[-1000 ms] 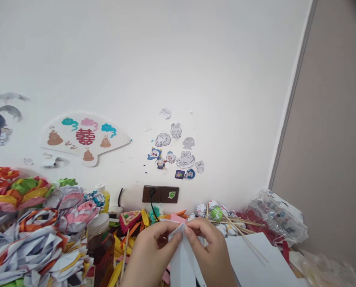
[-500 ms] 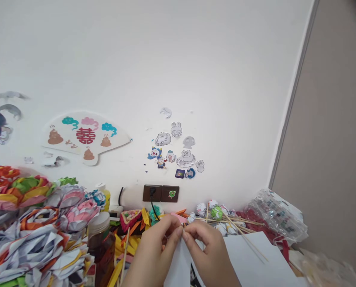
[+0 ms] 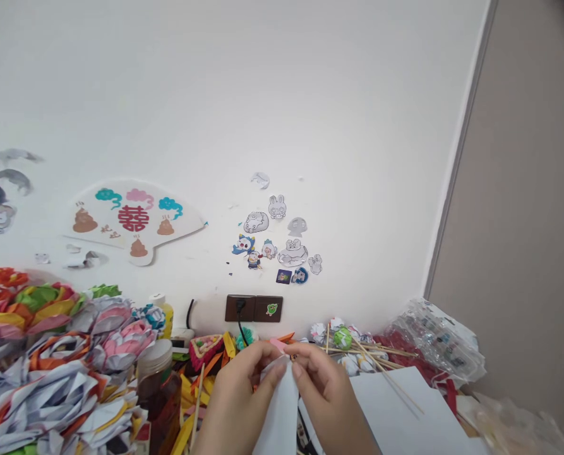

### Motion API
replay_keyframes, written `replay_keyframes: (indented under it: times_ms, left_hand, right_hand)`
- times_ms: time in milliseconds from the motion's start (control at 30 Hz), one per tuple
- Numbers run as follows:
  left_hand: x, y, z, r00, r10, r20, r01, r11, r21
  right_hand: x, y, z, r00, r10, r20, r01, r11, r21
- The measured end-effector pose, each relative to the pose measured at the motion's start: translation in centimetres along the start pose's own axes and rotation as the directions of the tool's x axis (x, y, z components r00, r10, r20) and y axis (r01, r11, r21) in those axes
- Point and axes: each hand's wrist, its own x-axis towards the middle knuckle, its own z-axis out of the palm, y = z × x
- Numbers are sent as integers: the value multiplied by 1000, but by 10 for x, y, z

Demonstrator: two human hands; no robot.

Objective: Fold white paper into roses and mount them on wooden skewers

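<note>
Between my two hands a narrow white sheet of paper (image 3: 278, 414) hangs down, pinched at its top end. My left hand (image 3: 247, 395) closes thumb and fingers on the paper's upper left edge. On the other side my right hand (image 3: 323, 392) grips the same top end, its thumb and forefinger close to the left ones. The fingertips hide part of the upper edge. Behind the hands lie orange and yellow folded paper pieces (image 3: 210, 384). A larger stack of white paper (image 3: 407, 411) rests to the right of my right hand.
Many folded paper flowers (image 3: 40, 385) crowd the left side, beside a lidded jar (image 3: 157, 395) of dark liquid. Wooden sticks (image 3: 390, 376) and crumpled paper balls (image 3: 342, 337) sit behind the white stack. Plastic packaging (image 3: 440, 344) lies at right. A plugged cable (image 3: 241, 325) hangs from the wall socket.
The fingers have shifted slightly at the paper's top, with the right forefinger now stretched further over toward the left. More of the white sheet shows between the hands. The view moved a little.
</note>
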Motion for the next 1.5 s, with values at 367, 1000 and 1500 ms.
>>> replay_keyframes:
  times_ms: [367,1000,1500]
  left_hand:
    - [1,0,-9,983,-164,-85,150,977,-149]
    - [-9,10,-13,931,-247,268,330,883,-333]
    - [-7,8,-12,946,-179,269,258,919,-298]
  right_hand:
    - [-3,-8,-4,990,-138,-40,139,990,17]
    - [-1,-22,-14,717,-685,130,617,536,-576]
    - [-1,-14,-7,970,-224,-98,207,966,-152]
